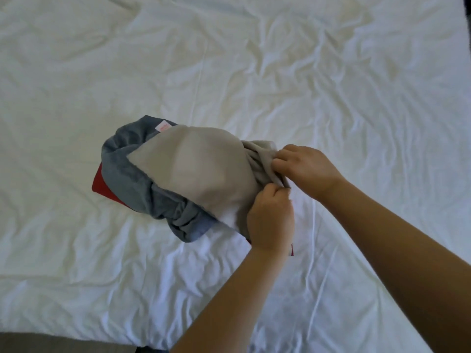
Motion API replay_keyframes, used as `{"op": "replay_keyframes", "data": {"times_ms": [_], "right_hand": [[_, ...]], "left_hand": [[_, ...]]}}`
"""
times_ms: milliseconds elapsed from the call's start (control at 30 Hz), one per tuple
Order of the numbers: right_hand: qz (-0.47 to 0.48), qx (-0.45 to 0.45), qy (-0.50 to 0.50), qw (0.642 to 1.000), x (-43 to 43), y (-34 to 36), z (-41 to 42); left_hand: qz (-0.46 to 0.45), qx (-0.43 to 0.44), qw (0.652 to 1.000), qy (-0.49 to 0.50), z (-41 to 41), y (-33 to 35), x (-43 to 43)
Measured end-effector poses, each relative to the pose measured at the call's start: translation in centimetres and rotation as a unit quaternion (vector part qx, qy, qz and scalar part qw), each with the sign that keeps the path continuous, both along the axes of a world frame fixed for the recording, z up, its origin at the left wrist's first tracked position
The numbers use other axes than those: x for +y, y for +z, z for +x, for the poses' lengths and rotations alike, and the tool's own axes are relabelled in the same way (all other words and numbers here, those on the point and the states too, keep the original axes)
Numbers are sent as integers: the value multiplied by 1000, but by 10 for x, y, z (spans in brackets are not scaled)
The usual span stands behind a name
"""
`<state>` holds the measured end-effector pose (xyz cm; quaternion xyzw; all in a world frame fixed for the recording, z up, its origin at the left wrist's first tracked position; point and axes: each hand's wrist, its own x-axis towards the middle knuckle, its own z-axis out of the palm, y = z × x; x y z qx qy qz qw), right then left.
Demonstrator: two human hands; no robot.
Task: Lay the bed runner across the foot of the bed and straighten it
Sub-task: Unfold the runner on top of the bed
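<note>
A bundled beige cloth (193, 169), the bed runner, lies in a heap on the white bed sheet (280, 80) near the middle of the view. Under it sit a crumpled blue-grey cloth (132, 174) and a red piece of fabric (103, 183) peeking out at the left. My left hand (271, 220) pinches the beige cloth's near right edge. My right hand (305, 166) grips the gathered beige folds just beyond it. Both hands are close together at the heap's right end.
The wrinkled white sheet covers nearly the whole view. The bed's near edge runs along the bottom left, with a strip of grey floor (51, 343) below it. A dark patch shows at the top right corner (467, 11).
</note>
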<state>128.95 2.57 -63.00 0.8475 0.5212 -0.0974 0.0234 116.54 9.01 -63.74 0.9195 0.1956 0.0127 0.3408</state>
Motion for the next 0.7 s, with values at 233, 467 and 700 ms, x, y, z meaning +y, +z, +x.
{"op": "replay_keyframes", "data": {"times_ms": [233,467,700], "right_hand": [[121,32,-83,989,34,23,-22],[73,111,-102,986,128,16,-69],[40,155,-151,975,167,-1,-68]], "left_hand": [[122,-93,987,-40,-31,36,111],[231,16,958,-170,-47,25,231],[133,-42,953,-270,-17,11,277]]}}
